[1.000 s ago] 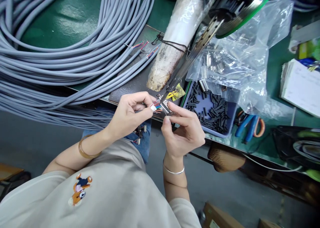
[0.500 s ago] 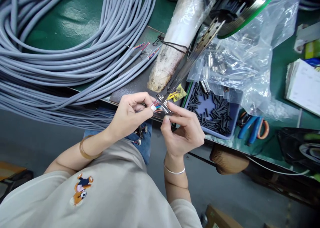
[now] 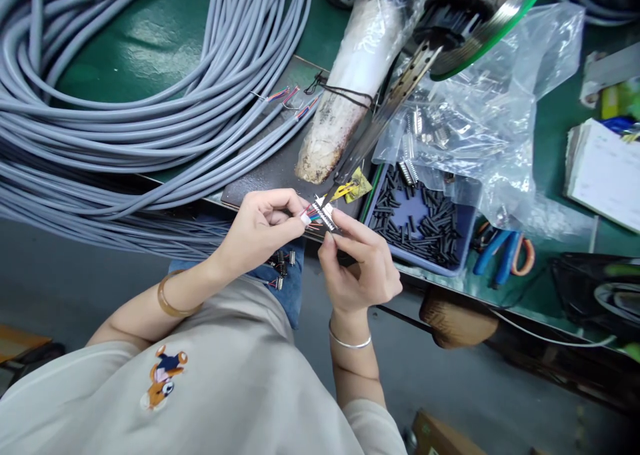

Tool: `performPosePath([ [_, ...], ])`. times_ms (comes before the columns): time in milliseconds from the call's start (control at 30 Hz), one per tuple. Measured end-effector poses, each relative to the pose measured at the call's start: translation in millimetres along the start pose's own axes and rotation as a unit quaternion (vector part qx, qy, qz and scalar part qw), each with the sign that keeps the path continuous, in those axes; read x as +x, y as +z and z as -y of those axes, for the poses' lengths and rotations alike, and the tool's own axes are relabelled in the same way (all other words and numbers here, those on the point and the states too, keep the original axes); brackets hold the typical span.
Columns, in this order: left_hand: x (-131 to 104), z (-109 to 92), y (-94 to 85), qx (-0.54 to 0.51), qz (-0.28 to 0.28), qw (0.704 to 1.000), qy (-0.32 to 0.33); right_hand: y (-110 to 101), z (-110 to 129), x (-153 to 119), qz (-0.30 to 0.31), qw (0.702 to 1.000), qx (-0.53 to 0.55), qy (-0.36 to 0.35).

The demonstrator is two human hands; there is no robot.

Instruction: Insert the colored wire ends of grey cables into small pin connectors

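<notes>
Green-topped surface [image 3: 135, 38] spans the upper part of the frame, with thick loops of grey cable [image 3: 240, 75] filling its upper left. A white wrapped object [image 3: 357, 68] and a dark metal bar [image 3: 387, 118] slant down from the upper right towards the centre, where both hands meet.

Between them, at the centre of the frame, is a small metal connector [image 3: 324, 216]. Its long axis runs from upper left to lower right. It lies just right of the left hand's grip and just to the upper left of the right hand's grip; the right hand is the nearer, placed at its lower right end. Coloured wires [image 3: 312, 216] reach it from the left, across that axis.

The left hand [image 3: 265, 225] has its thumb and forefinger pressed together on the wires. The right hand [image 3: 359, 262] keeps a narrow pinch and seems to have hold of the connector's end, though the exact contact is too small to make out. The bar's lower tip is right by the connector's upper edge; whether they touch cannot be told.

Right of centre stands a blue-purple tray [image 3: 430, 267] of short black sleeves [image 3: 440, 232], with blue-handled pliers [image 3: 509, 258] beside it.
</notes>
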State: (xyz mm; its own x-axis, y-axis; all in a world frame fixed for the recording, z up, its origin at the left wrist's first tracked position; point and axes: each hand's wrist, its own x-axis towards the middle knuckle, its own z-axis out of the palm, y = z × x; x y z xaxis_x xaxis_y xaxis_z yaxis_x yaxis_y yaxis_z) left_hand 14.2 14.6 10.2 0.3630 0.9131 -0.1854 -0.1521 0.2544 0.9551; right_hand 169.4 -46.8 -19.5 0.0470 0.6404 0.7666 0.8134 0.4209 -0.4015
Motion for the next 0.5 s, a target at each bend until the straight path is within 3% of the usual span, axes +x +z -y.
performPosePath([
  [233, -7.1, -2.6, -5.4, -0.005, 0.044, 0.998, -0.035, -1.1, 5.6, 1.2, 0.000, 0.976, 0.123, 0.179],
  [500, -2.8, 4.1, 0.6, 0.030, 0.000, 0.998, 0.063, 0.4, 3.0, 1.4, -0.006, 0.994, 0.074, 0.082],
])
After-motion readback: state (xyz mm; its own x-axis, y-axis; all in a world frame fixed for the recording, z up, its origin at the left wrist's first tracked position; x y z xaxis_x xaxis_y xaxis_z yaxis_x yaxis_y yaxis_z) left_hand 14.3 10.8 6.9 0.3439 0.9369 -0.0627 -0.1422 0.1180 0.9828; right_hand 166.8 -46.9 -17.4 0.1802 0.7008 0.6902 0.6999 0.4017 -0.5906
